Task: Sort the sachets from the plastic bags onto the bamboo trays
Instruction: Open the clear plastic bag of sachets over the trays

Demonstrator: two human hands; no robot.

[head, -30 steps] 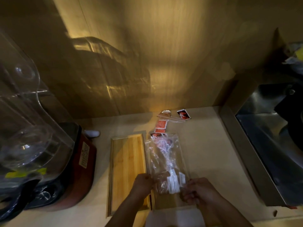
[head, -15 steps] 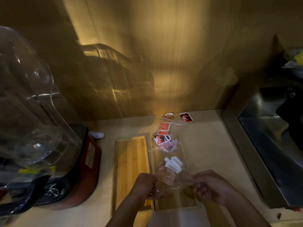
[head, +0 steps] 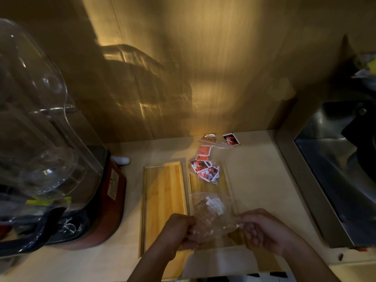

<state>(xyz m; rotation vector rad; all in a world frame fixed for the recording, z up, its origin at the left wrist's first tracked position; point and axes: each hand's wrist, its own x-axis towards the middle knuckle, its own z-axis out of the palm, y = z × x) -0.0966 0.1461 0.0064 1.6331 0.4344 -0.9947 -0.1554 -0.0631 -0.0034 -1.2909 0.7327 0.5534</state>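
Left hand: the left hand (head: 180, 231) is closed around the near-left edge of a crumpled clear plastic bag (head: 211, 215).
Right hand: the right hand (head: 262, 228) pinches the bag's near-right edge; the two hands hold it stretched between them.
Bag position: held above the near end of the right-hand bamboo tray (head: 227, 188); small white sachets (head: 213, 204) show inside it.
Done: a cluster of red-and-white sachets (head: 205, 171) lies at the far end of the right tray.
Left to do: the left-hand bamboo tray (head: 164, 200) appears bare; loose red sachets (head: 203, 152) and a second clear zip bag (head: 215, 142) lie on the pale wooden surface (head: 256, 176) beyond the trays. Judged early in the sort.
Edges: a dark red appliance with a clear dome (head: 61, 180) crowds the left; a steel sink (head: 335, 180) borders the right; wall behind.
Open room: free surface lies between the right tray and the sink.
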